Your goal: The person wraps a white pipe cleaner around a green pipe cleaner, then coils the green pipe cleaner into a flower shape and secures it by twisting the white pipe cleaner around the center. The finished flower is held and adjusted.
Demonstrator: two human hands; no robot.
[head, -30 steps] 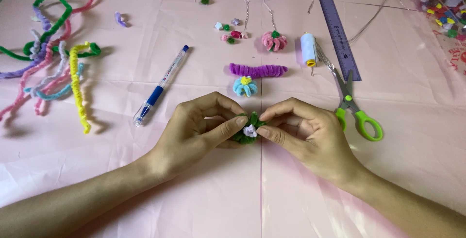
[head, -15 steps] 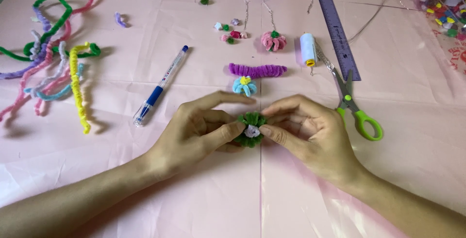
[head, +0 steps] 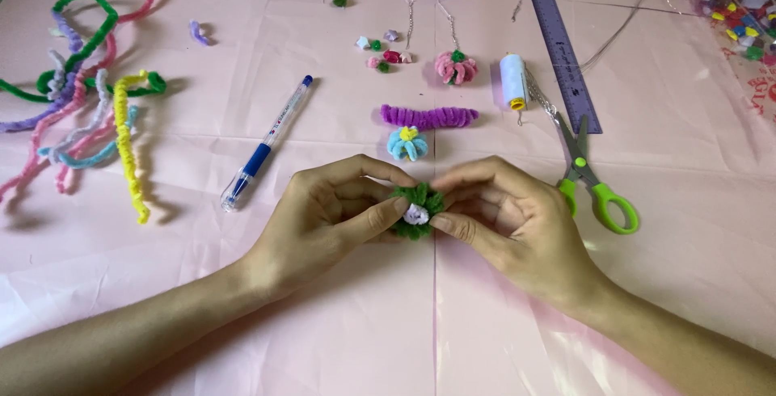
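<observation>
Left hand: the left hand (head: 323, 218) sits at centre frame, thumb and fingers pinched on the flower's left edge.
Right hand: the right hand (head: 509, 222) mirrors it, fingertips closed on the flower's right edge.
Flower: the flower (head: 416, 210) is a small fuzzy green rosette with a pale lilac bud at its middle, held between both hands just above the cloth.
Cloth: a smooth, creased pink cloth (head: 364, 339) covers the table.
Pen: a slim blue and clear pen (head: 265, 144) lies slanted left of the hands.
Scissors: steel scissors (head: 594, 186) with lime plastic loops lie right of the hands.
Ruler: a flat purple ruler (head: 562, 40) runs to the upper right.
Stems: fuzzy curled stems (head: 89, 105) in yellow, green, pink and lilac pile up at upper left.
Blue bloom: a fuzzy blue bloom (head: 406, 144) with a yellow centre lies just above the hands, under a purple coil (head: 428, 115).
</observation>
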